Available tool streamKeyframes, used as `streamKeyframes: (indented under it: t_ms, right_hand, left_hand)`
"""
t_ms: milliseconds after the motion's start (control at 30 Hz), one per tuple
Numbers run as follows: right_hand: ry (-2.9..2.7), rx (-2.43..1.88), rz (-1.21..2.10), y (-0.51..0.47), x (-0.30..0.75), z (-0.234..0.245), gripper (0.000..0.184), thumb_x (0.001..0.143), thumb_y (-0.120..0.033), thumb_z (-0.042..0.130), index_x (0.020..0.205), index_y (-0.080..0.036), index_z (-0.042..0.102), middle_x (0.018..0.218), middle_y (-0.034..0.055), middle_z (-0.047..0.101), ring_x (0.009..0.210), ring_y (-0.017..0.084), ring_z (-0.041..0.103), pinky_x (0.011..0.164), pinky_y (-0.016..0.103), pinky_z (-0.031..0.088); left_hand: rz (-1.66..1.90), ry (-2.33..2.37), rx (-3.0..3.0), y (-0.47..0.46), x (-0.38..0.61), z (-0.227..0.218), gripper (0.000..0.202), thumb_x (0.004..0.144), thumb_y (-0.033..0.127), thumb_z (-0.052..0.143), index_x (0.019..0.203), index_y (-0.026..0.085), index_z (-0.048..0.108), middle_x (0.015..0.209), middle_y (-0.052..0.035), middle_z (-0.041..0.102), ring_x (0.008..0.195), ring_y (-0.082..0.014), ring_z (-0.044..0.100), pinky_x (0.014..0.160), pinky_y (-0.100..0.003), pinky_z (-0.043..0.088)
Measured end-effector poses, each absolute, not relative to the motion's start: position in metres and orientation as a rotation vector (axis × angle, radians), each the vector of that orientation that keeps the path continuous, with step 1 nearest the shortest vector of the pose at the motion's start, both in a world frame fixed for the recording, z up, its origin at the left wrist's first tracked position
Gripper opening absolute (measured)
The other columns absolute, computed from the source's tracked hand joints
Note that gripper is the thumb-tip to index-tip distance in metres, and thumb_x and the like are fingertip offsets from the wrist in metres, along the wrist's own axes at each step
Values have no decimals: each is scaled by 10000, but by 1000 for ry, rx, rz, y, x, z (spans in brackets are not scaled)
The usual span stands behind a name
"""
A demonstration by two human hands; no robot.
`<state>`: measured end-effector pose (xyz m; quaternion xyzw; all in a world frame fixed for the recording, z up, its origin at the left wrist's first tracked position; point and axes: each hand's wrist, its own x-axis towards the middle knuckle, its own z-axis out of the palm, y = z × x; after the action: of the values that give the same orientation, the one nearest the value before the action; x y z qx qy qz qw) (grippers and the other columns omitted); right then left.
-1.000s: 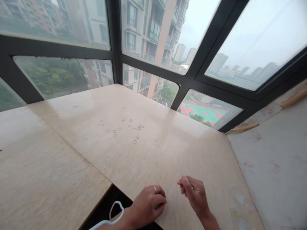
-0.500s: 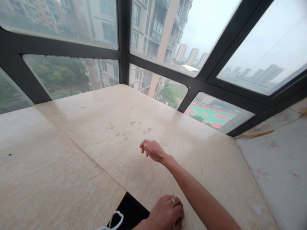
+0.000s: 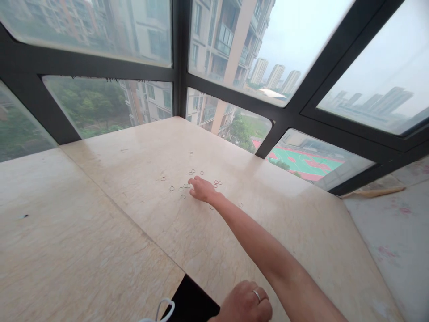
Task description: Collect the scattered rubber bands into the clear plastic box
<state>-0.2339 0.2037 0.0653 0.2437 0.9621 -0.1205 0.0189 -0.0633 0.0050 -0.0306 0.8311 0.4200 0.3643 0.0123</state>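
Several small thin rings lie scattered on the pale stone tabletop near its far middle. My right hand is stretched far out over them, palm down, fingers curled onto the surface among the rings. Whether it grips a ring is hidden under the fingers. My left hand rests at the near edge of the table in a loose fist, a ring on one finger, with nothing visible in it.
Dark-framed windows wrap the far sides of the table. A second slab adjoins on the left, with a dark gap at the near corner and a white cord beside it. A lower stained surface lies to the right.
My right arm has reached forward from the near edge to the scattered rings and lowered onto them. My left hand has stayed at the near edge, closed.
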Motion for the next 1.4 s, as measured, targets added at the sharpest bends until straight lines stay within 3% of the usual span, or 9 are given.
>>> streamKeyframes:
  t_ms: [267,467,633,833,1200,1400]
  right_hand:
    - [2873,620,-293,213,-246,69,153,819,-229,540,919,-183,647,1003,122,679,909,264,633,705,339,455]
    - [2808,598,-408,220,-220,72,71,695,-228,650,759,-197,644,849,68,697,770,205,618,597,262,410]
    - [2897,645,-642,221,-178,78,100,692,-205,634,787,-190,603,804,10,657,725,137,563,580,215,364]
    - [2975,782,-956,205,-105,92,17,798,-204,519,795,-188,522,624,-43,574,572,87,513,535,189,337]
    - [2978,1210,-1442,159,67,114,288,913,-285,413,645,-199,472,490,-57,538,472,76,500,540,187,384]
    - [2812,1922,-1512,108,190,102,405,932,-415,418,640,-178,569,436,-42,529,353,63,389,420,186,315]
  left_hand:
    - [1088,1313,2647,5,-62,-36,270,835,249,592,616,186,448,590,-3,509,522,-132,478,452,-299,231]
    - [1053,1314,2644,3,-66,-32,247,841,252,582,650,185,441,654,-6,539,568,-137,501,487,-294,285]
    - [1039,1300,2630,2,-69,-26,161,785,222,583,690,183,459,680,-9,551,592,-142,490,509,-294,302]
    - [1027,1303,2550,-4,-76,-12,98,742,146,562,724,181,472,734,-34,580,649,-166,509,559,-289,370]
    - [1010,1280,2344,-10,-80,13,185,853,55,394,860,191,520,869,-64,624,753,-190,559,693,-314,486]
    - [1023,1288,2335,-8,-83,11,142,885,129,453,918,210,565,906,-56,660,798,-184,630,728,-284,531]
